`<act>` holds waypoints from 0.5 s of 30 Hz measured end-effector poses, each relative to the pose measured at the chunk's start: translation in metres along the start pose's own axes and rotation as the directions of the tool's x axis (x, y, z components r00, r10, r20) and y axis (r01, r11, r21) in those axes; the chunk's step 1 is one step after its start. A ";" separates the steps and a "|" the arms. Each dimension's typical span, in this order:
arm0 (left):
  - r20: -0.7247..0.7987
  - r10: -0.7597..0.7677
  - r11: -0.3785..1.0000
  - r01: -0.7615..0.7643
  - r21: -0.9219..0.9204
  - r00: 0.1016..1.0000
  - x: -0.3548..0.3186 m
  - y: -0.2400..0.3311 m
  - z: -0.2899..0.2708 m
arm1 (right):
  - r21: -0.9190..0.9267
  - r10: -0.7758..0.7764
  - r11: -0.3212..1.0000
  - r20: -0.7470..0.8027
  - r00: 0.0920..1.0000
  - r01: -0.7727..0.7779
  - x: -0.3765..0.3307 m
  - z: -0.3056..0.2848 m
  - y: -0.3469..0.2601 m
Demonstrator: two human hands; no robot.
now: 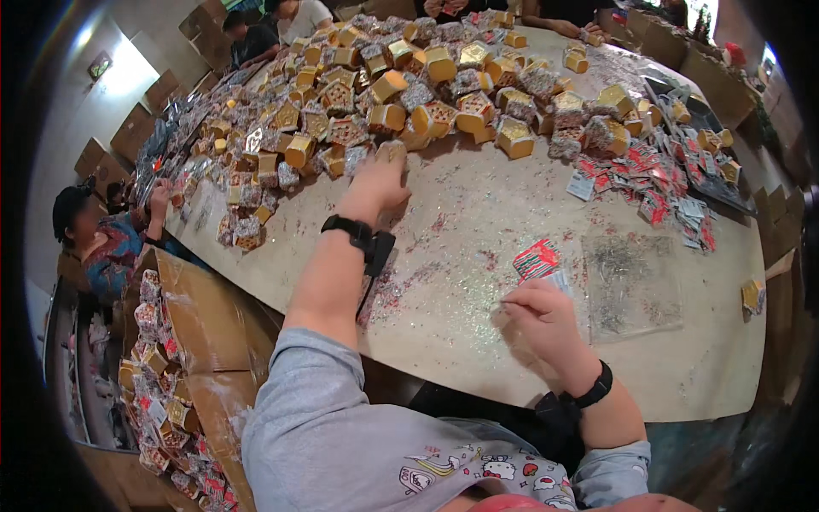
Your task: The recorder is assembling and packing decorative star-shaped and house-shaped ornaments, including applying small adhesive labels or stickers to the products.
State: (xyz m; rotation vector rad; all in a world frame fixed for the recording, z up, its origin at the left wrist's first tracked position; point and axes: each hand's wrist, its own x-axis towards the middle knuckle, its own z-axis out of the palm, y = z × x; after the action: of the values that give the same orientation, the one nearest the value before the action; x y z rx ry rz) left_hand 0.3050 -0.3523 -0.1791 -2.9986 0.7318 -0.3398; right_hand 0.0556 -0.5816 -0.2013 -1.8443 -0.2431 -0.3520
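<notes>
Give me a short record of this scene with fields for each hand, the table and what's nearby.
left hand: stretched forward, on a small glittery gold house-shaped box at the heap's edge
right hand: pinching a red-and-white striped paper tag
table: pale round top, scattered with glitter
nearby: clear plastic sheet, pile of red tags, open cardboard carton at left

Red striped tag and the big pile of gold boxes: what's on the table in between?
Only loose glitter on the table between the tag and the boxes, in the head view.
</notes>
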 end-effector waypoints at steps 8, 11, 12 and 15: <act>0.171 0.118 0.983 -0.092 -0.156 0.978 -0.028 0.019 -0.019 | 0.011 -0.006 1.000 0.034 0.999 0.006 -0.005 0.003 -0.001; 0.269 0.079 0.963 -0.004 -0.269 0.960 -0.034 0.028 -0.029 | 0.010 -0.022 1.000 0.042 0.999 0.022 -0.004 0.002 -0.002; 0.309 0.051 0.965 0.032 -0.260 0.950 -0.041 0.044 -0.044 | 0.007 -0.026 1.000 0.032 0.999 0.026 -0.004 0.001 0.000; 0.111 0.058 0.836 0.012 -0.548 0.992 -0.063 0.066 -0.038 | -0.006 -0.028 1.000 0.014 1.000 0.028 -0.005 0.000 -0.001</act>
State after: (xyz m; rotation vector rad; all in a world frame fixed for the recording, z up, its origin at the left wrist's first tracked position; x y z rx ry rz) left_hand 0.2125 -0.3815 -0.1601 -3.4911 0.9996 0.0834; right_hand 0.0503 -0.5813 -0.2021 -1.8514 -0.2783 -0.3599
